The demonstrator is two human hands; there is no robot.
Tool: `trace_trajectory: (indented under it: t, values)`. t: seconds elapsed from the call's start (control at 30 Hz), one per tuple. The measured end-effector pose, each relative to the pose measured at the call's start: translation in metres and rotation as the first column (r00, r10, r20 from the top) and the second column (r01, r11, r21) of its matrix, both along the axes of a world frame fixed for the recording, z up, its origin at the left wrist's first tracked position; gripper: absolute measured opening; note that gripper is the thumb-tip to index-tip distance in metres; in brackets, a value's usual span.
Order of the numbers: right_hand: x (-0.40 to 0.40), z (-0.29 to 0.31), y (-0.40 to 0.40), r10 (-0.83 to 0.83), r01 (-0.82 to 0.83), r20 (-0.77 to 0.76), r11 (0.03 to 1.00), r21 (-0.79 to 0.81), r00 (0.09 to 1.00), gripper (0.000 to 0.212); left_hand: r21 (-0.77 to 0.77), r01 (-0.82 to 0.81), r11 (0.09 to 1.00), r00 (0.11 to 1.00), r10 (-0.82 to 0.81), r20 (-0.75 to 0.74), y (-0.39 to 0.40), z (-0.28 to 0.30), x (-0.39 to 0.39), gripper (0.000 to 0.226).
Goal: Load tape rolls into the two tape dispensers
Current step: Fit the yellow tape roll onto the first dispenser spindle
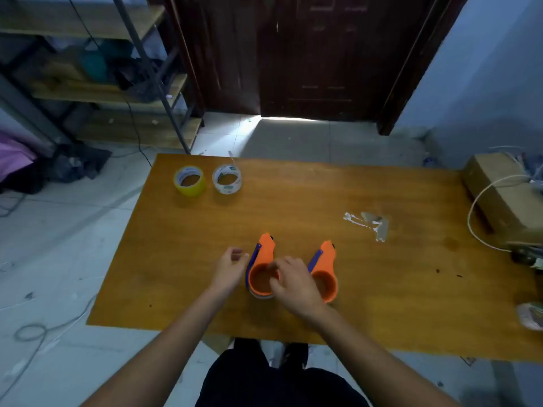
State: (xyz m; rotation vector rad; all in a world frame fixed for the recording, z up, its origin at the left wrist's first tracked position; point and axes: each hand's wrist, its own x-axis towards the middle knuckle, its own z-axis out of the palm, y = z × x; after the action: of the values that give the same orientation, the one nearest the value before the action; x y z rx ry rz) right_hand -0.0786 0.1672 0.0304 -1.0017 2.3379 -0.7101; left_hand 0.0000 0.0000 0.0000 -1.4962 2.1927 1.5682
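Two orange tape dispensers with blue side strips lie side by side near the front of the wooden table (323,189). My right hand (293,282) rests on the rim of the left dispenser (263,259), fingers pinching its ring. The right dispenser (326,274) lies just beyond that hand, partly covered by it. My left hand (230,267) hovers just left of the left dispenser, fingers loosely curled and apart, holding nothing. A yellow tape roll (190,181) and a clear tape roll (227,179) stand at the far left of the table, apart from both hands.
A torn patch of tape residue (368,223) marks the table's right half. A cardboard box (505,195) with a white cable (482,201) sits at the right edge. A metal shelf rack (97,83) stands at the back left; cables lie on the floor.
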Motion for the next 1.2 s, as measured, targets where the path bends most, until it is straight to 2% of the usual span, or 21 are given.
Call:
trace_trajectory:
  t: [0.07,0.13,0.23,0.3,0.43,0.57,0.7,0.8,0.9,0.93,1.0,1.1,1.2]
  values:
    - [0.013,-0.006,-0.011,0.092,-0.086,-0.059,0.991,0.104,0.994,0.040,0.096,-0.076,0.992,0.997,0.077,-0.002,0.003,-0.010,0.005,0.029]
    - [0.029,-0.011,-0.017,0.152,-0.135,-0.068,0.969,0.205,0.986,0.053,0.155,-0.052,0.986,0.999,0.053,0.003,0.011,-0.013,0.011,0.025]
    - [0.034,-0.018,-0.028,0.161,-0.131,-0.096,0.955,0.267,0.982,0.082,0.195,-0.035,0.980,0.998,0.044,-0.042,0.013,-0.015,0.011,0.020]
    - [0.036,-0.020,-0.037,0.168,-0.139,-0.067,0.940,0.310,0.984,0.091,0.218,-0.024,0.976,0.998,0.036,-0.052,0.011,-0.014,0.013,0.025]
    - [0.038,-0.025,-0.052,0.110,-0.096,-0.019,0.927,0.361,0.994,0.086,0.381,-0.109,0.918,0.989,0.139,-0.052,0.003,-0.017,0.021,0.017]
    - [0.039,-0.032,-0.058,0.092,-0.062,-0.058,0.916,0.395,0.994,0.074,0.382,-0.087,0.920,0.993,0.111,-0.040,-0.004,-0.023,0.025,0.013]
    - [0.039,-0.032,-0.062,0.064,-0.045,-0.034,0.912,0.409,0.997,0.070,0.399,-0.074,0.914,0.995,0.095,-0.033,-0.006,-0.025,0.027,0.015]
    - [0.038,-0.033,-0.063,-0.003,0.002,0.001,0.931,0.364,1.000,0.068,0.425,-0.071,0.902,0.995,0.092,-0.029,-0.007,-0.024,0.027,0.013]
    - [0.037,-0.035,-0.060,-0.116,0.104,0.040,0.968,0.227,0.992,0.067,0.445,-0.067,0.893,0.996,0.087,-0.025,-0.011,-0.021,0.026,0.015]
    - [0.036,-0.035,-0.060,-0.159,0.146,0.073,0.976,0.160,0.985,0.067,0.453,-0.060,0.890,0.996,0.081,-0.026,-0.013,-0.017,0.025,0.016]
    - [0.032,-0.031,-0.057,-0.252,0.255,0.239,0.967,0.017,0.938,0.061,0.486,-0.039,0.873,0.997,0.065,-0.038,-0.015,-0.006,0.024,0.013]
    - [0.024,-0.009,-0.054,-0.281,0.451,0.603,0.880,-0.148,0.747,0.050,0.560,0.013,0.828,0.990,0.066,-0.121,-0.013,0.020,0.020,0.017]
    - [0.016,0.024,-0.052,-0.225,0.569,0.757,0.791,-0.226,0.614,0.048,0.520,0.096,0.849,0.961,0.058,-0.271,-0.009,0.053,0.019,0.020]
